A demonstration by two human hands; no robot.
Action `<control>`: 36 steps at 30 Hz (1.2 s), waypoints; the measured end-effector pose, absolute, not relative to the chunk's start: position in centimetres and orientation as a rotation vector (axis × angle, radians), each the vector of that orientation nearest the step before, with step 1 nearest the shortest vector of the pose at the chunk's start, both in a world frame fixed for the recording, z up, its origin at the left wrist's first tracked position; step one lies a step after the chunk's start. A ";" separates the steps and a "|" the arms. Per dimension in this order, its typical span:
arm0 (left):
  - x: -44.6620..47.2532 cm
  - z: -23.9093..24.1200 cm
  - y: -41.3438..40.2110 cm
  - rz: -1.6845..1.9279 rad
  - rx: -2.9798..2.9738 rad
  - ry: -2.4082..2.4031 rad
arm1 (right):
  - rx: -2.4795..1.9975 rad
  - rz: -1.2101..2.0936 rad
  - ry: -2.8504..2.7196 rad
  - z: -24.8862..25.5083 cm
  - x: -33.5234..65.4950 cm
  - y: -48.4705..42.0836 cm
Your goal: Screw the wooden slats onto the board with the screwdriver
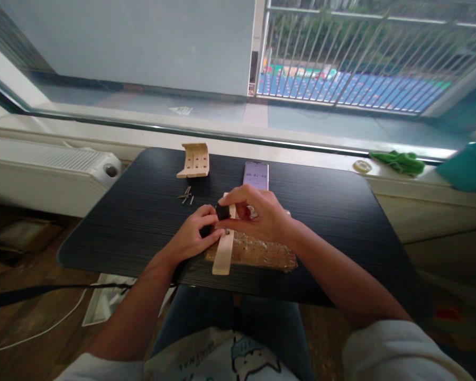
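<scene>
My right hand (257, 211) pinches a small black block (222, 211) between thumb and fingers, above a pale wooden strip (222, 259). My left hand (196, 233) is closed at the strip's left edge. Its thumb presses on the strip beside a small round metal piece (227, 232), and its fingertips lie close to the black block. The strip rests across a brown block (262, 254) wrapped in clear film and dotted with small holes. My right hand hides the strip's far part and some of the brown block.
On the black table (135, 227), several screws (186, 194) lie left of my hands. Behind them stands a curved wooden piece with holes (196, 160). A phone (256, 175) showing a timer lies at the back. The windowsill holds a tape roll (362, 166) and a green cloth (399, 162).
</scene>
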State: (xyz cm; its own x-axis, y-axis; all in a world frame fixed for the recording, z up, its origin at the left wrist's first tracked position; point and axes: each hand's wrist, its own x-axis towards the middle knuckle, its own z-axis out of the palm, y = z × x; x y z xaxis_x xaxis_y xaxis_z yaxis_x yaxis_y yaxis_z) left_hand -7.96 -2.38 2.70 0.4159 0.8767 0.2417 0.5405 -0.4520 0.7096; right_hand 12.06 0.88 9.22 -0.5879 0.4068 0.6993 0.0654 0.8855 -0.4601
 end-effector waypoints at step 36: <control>-7.9 2.8 -2.5 0.827 2.134 1.202 | -0.253 0.713 -2.279 10.1 12.4 1.0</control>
State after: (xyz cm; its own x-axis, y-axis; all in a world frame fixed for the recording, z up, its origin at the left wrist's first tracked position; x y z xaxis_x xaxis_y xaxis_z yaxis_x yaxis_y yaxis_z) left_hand -7.87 -2.47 2.79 0.4107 0.8789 0.2425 0.5409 -0.4490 0.7112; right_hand 12.38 1.01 10.06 -0.7191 0.3741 0.5856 -0.0260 0.8276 -0.5607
